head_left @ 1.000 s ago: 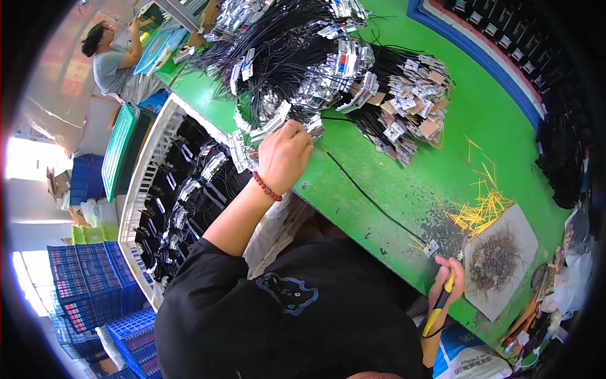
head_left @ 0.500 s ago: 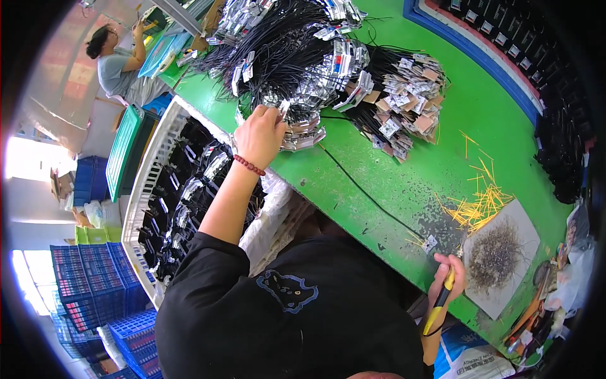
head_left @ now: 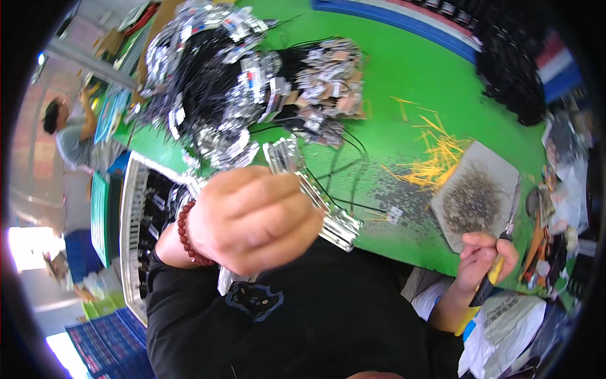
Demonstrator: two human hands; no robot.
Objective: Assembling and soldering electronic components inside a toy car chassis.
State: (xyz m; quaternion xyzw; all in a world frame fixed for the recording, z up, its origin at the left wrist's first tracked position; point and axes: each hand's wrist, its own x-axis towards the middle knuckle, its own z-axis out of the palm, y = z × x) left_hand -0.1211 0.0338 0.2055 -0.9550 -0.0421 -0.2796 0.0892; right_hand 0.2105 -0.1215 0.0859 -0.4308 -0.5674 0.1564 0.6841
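Note:
My left hand, with a dark red bead bracelet at the wrist, is raised close to view. Its fingers are curled round a long silver metal strip, whose middle they partly hide. A black cable runs from near the strip across the green tabletop to a small square board. Farther right, my right hand is closed on a soldering iron with a yellow and black handle. The iron's metal tip points up beside a grey plate.
Dark debris covers much of the plate. Thin yellow sticks lie beside it. A big heap of silver strips with black cables and a bundle of boards occupy the table's far left. A white crate stands left; another person sits beyond.
My left hand has come from the heap toward me, rising with the silver strip. My right hand still holds the soldering iron. The whole view has shifted.

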